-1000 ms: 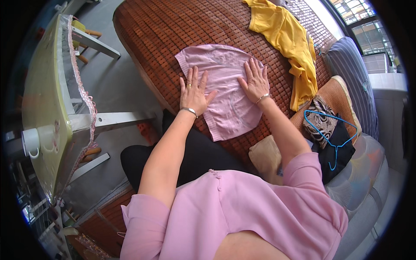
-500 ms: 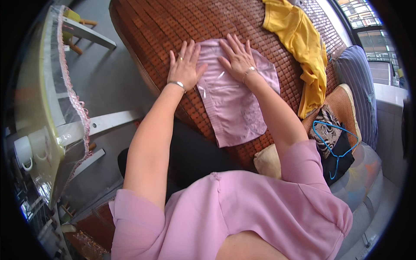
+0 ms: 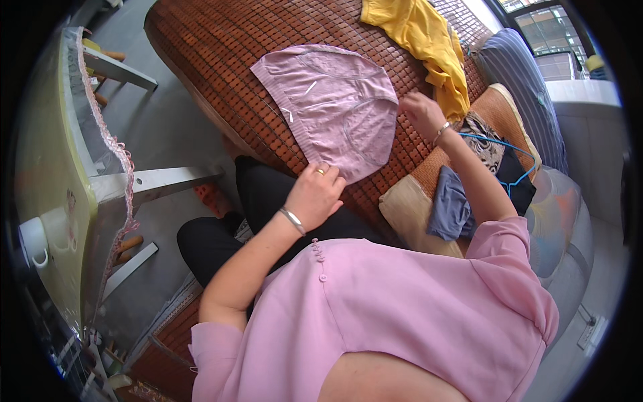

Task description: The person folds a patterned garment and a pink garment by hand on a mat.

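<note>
A pair of pink briefs (image 3: pixel 321 110) lies spread flat on the brown tile mat (image 3: pixel 221 74), waistband to the left and crotch to the right. Two small white strips show on the fabric. My left hand (image 3: pixel 316 195), with a ring and a bracelet, has its fingers closed on the near side edge by the waistband. At the crotch end, my right hand (image 3: pixel 423 117) is curled with fingertips close against the fabric's edge. Whether those fingers grip the cloth is hidden.
A yellow garment (image 3: pixel 429 47) lies beyond my right hand. Right of me are a blue-grey cloth (image 3: pixel 450 204), a beige cushion (image 3: pixel 408 204), a blue hanger (image 3: pixel 516 179) over dark cloth and a striped pillow (image 3: pixel 522 87). A table with a lace-edged cover (image 3: pixel 107 127) stands left.
Both hands have lifted from lying flat on the briefs. The left came nearer to the waistband corner, the right moved to the crotch end. The view shifted, and a blue-grey cloth now shows.
</note>
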`<action>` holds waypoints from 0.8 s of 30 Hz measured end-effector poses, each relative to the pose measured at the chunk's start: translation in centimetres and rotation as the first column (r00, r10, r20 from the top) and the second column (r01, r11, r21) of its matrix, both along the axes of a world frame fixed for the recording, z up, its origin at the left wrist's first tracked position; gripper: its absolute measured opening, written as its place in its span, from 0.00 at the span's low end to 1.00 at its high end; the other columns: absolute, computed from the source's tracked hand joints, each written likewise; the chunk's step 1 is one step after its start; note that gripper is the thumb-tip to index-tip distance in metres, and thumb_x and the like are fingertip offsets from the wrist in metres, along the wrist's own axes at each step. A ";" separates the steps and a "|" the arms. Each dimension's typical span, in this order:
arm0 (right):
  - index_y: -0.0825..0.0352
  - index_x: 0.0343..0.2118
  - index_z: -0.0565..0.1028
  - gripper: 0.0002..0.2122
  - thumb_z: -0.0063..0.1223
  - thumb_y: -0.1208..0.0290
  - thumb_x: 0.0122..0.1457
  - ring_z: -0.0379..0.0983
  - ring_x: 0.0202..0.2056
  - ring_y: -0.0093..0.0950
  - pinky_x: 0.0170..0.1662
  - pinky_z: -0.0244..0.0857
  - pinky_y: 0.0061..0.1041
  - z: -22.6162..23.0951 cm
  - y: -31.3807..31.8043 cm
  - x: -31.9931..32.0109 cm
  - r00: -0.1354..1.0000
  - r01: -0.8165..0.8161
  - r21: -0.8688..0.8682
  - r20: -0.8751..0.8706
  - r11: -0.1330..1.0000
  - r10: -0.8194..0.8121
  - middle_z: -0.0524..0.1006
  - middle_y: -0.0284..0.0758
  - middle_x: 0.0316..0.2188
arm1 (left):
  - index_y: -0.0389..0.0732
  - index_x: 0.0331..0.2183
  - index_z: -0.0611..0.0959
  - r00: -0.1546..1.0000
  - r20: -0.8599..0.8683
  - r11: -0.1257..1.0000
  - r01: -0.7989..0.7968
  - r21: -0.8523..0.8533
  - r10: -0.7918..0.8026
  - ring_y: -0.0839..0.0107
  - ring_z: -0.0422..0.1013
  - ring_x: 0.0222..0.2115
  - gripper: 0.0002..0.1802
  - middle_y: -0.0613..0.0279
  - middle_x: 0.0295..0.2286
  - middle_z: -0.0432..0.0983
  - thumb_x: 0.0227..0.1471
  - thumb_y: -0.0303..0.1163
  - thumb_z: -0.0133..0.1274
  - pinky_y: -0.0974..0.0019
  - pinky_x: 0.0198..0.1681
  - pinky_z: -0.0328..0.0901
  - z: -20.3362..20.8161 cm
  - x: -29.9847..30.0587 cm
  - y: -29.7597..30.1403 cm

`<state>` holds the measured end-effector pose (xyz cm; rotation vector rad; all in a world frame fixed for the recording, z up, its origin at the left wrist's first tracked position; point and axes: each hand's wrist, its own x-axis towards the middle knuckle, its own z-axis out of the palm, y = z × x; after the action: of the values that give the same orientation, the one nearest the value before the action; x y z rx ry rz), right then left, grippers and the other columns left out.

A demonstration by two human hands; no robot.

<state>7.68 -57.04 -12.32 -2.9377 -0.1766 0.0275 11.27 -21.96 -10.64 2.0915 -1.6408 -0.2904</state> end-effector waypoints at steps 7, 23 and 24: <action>0.58 0.43 0.73 0.18 0.47 0.81 0.46 0.66 0.48 0.32 0.48 0.65 0.27 -2.0 3.2 -4.0 0.999 0.018 -0.054 0.048 0.998 -0.015 0.68 0.33 0.46 | 0.43 0.28 0.76 0.930 0.270 0.943 -0.298 0.152 0.250 0.67 0.68 0.38 0.04 0.61 0.31 0.70 0.47 0.29 0.47 0.65 0.40 0.64 -4.8 -3.8 -2.5; 0.64 0.24 0.76 0.04 0.53 0.71 0.45 0.72 0.35 0.32 0.39 0.68 0.29 -1.8 1.0 0.4 0.993 0.076 0.294 0.068 0.953 -0.100 0.75 0.35 0.27 | 0.38 0.31 0.75 0.327 -0.919 0.932 -0.348 0.101 0.221 0.84 0.62 0.28 0.03 0.75 0.25 0.66 0.51 0.25 0.47 0.79 0.33 0.59 -3.1 8.5 -1.1; 0.65 0.25 0.76 0.05 0.53 0.71 0.45 0.73 0.33 0.33 0.39 0.68 0.29 -1.5 0.8 1.4 0.986 0.150 0.381 0.015 0.912 -0.168 0.76 0.36 0.27 | 0.38 0.32 0.75 0.266 -0.939 0.889 -0.452 0.077 0.217 0.84 0.61 0.27 0.03 0.74 0.25 0.67 0.52 0.25 0.48 0.79 0.32 0.59 -3.7 9.5 -0.9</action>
<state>9.08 -56.29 -13.80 -2.5560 0.0492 -0.0906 20.74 -22.91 -14.36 1.4763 -0.4339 -0.9283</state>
